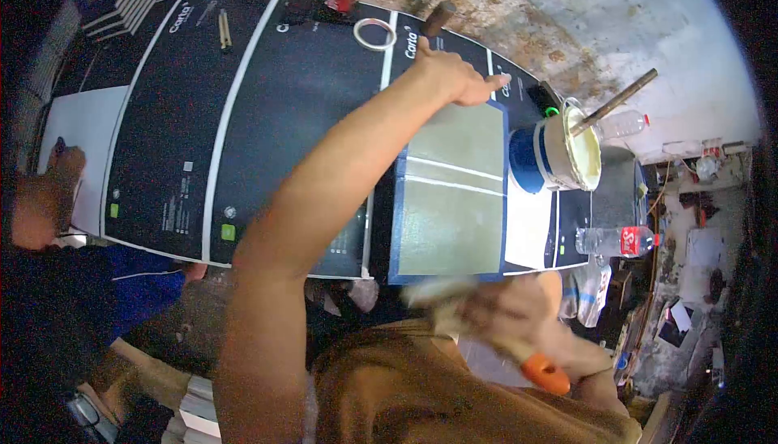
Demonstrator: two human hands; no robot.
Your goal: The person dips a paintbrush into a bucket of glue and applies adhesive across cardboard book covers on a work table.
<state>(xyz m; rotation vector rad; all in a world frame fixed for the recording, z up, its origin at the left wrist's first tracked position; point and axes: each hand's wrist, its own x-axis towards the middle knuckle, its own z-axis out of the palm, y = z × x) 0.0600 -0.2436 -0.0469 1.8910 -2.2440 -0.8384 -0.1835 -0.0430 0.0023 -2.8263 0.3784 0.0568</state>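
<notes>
A grey-green panel (454,233) with a blue border and two white lines across it lies in front of me on the table. My left hand (454,78) reaches over its far edge, with thumb and a finger spread apart and nothing seen in it. Below the panel's near edge, my right hand (519,308) is closed on a brush (545,374) with an orange handle end. Motion smears that hand and the pale brush head. To the panel's right stands a paint bucket (559,152) of cream-coloured liquid, with a stick (613,104) leaning out of it.
Black "Carta" sheets (284,144) cover the table. A tape roll (375,34) and two thin sticks (224,29) lie on them. A water bottle (616,241) lies at the right. At left, another person's hand (65,168) is over a white sheet (93,128). A stained wall rises behind.
</notes>
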